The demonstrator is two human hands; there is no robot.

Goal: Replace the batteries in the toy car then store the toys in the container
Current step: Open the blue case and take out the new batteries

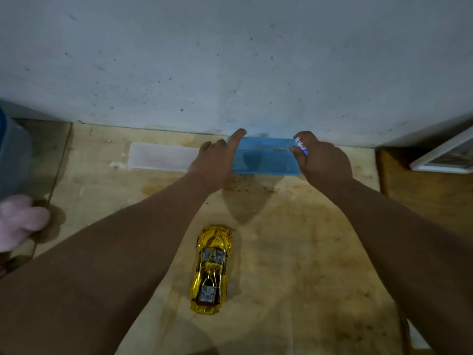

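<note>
A shiny gold toy car (212,269) stands on the wooden table between my forearms, nose pointing away from me. A blue plastic container (266,156) sits at the far edge against the wall. My left hand (213,160) rests on its left end, index finger stretched over the top corner. My right hand (322,160) is at its right end, fingers curled around a small white battery (300,144) with red and blue print. A clear lid (161,157) lies flat to the container's left.
A grey-white wall (230,60) rises right behind the container. A pink plush toy (18,221) lies at the left on a glass sheet (43,155). A white-framed picture (448,155) lies at the right on a darker wooden surface.
</note>
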